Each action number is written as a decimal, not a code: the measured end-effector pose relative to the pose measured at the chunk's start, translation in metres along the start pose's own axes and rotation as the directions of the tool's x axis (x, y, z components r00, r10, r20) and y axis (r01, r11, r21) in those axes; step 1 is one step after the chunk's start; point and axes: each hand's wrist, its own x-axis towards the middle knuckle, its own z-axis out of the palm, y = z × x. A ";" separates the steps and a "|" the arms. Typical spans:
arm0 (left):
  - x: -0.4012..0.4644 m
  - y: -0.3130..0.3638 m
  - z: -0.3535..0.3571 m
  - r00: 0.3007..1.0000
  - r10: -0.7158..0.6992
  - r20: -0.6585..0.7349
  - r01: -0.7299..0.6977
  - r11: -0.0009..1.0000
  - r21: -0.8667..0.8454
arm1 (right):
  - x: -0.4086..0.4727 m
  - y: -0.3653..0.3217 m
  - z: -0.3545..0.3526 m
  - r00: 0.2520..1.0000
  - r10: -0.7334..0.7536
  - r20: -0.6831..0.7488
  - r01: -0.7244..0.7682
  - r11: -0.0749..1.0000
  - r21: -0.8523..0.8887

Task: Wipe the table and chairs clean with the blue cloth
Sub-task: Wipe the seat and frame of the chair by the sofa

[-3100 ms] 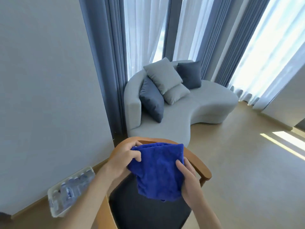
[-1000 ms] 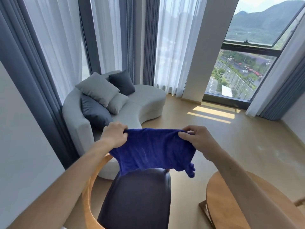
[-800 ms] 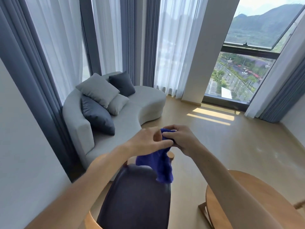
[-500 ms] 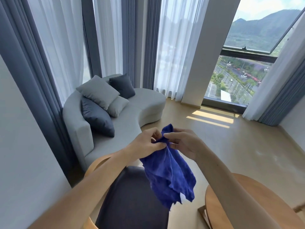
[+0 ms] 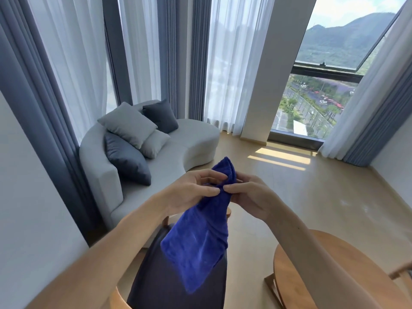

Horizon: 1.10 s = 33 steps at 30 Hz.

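The blue cloth (image 5: 200, 239) is a deep, plush royal blue, gathered at its top into a narrow bunch and hanging down in soft folds to a wider lower edge. It is held up in mid-air, above the dark seat of the chair (image 5: 169, 284) and left of the round wooden worktop (image 5: 292, 264). The left hand (image 5: 191, 192) pinches the bunched top between thumb and fingers, and the right hand (image 5: 247, 195) pinches the same bunch from the other side, fingertips of both nearly meeting; a short tuft of cloth stands up above them. One cloth, one chair with a curved wooden frame near the bottom edge, one worktop at the near right. Farther off on the left stands one curved grey sofa (image 5: 178, 157) carrying four cushions (image 5: 127, 124), two light grey and two dark.
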 end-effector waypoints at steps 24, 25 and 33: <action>-0.017 0.037 -0.056 0.982 0.147 -0.121 0.056 0.386 0.921 | -0.009 0.007 -0.041 0.955 -0.283 -0.088 0.019 0.353 -0.935; -0.018 0.038 -0.058 0.978 0.156 -0.137 0.068 0.383 0.921 | -0.010 0.005 -0.042 0.963 -0.262 -0.065 0.040 0.379 -0.925; -0.023 0.039 -0.056 0.969 0.166 -0.180 0.098 0.411 0.906 | -0.016 -0.010 -0.053 0.980 -0.193 0.058 0.126 0.363 -0.923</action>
